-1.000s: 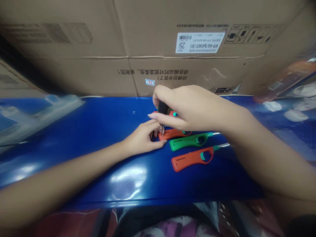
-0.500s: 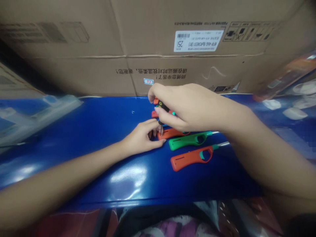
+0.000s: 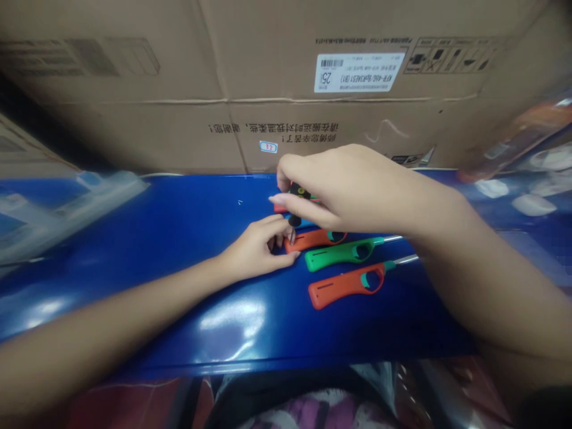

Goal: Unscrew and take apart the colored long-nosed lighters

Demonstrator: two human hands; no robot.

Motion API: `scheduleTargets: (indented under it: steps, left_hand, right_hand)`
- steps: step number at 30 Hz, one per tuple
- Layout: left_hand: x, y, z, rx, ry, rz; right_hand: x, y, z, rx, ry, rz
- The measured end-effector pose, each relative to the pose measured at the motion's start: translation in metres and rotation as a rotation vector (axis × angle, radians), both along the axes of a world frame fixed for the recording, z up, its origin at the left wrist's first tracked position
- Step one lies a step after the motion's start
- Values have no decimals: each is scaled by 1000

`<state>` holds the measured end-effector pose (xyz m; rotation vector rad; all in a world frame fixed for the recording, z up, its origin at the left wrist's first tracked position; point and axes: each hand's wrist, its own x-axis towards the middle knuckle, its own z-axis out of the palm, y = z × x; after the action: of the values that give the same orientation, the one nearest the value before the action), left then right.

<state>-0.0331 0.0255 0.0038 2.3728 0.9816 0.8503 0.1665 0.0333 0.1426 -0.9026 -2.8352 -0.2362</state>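
My right hand (image 3: 344, 190) grips a small screwdriver (image 3: 295, 220) with a black handle, yellow marks and a thin shaft. The shaft points down to the handle end of an orange gas lighter (image 3: 308, 240). At that same end, my left hand (image 3: 257, 250) rests on the table with thumb and fingertips closed around the lighter. Nearer me lie a green gas lighter (image 3: 333, 256) and another orange gas lighter (image 3: 344, 286), roughly parallel. A blue lighter (image 3: 305, 224) and a red one (image 3: 280, 208) are mostly hidden beneath my right hand.
A large cardboard box (image 3: 170, 137) stands along the back of the blue table (image 3: 187, 226). At the left is a clear plastic item (image 3: 89, 196). White pieces (image 3: 534, 205) and a blurred orange object (image 3: 527, 134) are at the right.
My right hand's thumb and fingers have shifted around the screwdriver, its handle now turned and slightly farther right. My left hand and the lighters have stayed in place.
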Motion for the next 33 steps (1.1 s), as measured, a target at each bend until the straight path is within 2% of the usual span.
scheduleTargets:
  steps: [10, 18, 24, 29, 33]
  left_hand:
    - [0, -1, 2, 5, -11, -1]
    - [-1, 0, 1, 8, -13, -7]
    - [1, 1, 1, 12, -20, -14]
    - [1, 0, 2, 10, -16, -16]
    - [0, 0, 1, 8, -18, -14]
  right_hand:
    - [0, 0, 1, -1, 2, -56]
    - [-1, -1, -1, 1, 16, -27]
    - [-1, -2, 1, 2, 25, -67]
    - [-1, 0, 0, -39, 44, -80]
    - [1, 3, -1, 14, 41, -57]
